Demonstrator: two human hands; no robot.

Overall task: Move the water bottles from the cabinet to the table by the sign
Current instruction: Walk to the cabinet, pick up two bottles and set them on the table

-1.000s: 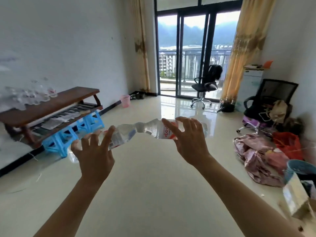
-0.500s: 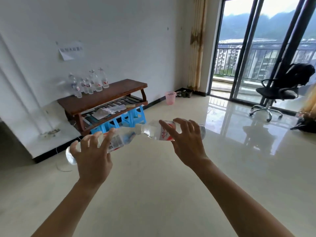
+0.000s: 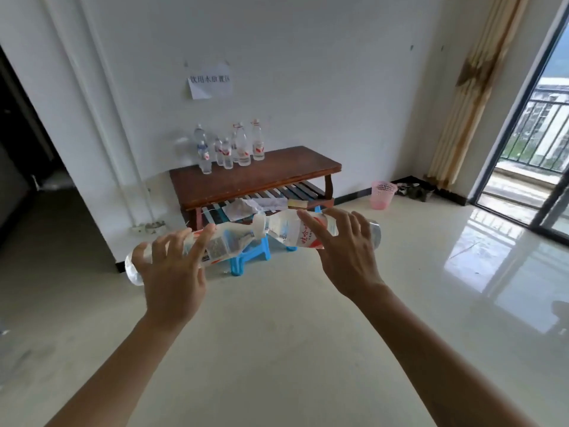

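Note:
My left hand (image 3: pixel 172 269) grips a clear water bottle (image 3: pixel 221 246) lying sideways, cap pointing right. My right hand (image 3: pixel 341 251) grips a second clear bottle with a red-and-white label (image 3: pixel 295 232), also sideways, its cap towards the left bottle's cap. Both are held at chest height above the floor. Ahead stands a low brown wooden table (image 3: pixel 277 177) against the white wall. Several water bottles (image 3: pixel 234 149) stand upright on its back left corner. A paper sign (image 3: pixel 210 81) is taped to the wall above them.
Papers lie on the table's slatted lower shelf (image 3: pixel 261 204), and blue plastic stools (image 3: pixel 246 260) sit under it. A pink basket (image 3: pixel 382 194) stands on the floor to the right. A dark doorway (image 3: pixel 27 167) opens at left, a glass balcony door (image 3: pixel 529 143) at right.
The view has swung left, bringing the table and sign from the left side to straight ahead and closer. Both hands keep the same hold on their bottles.

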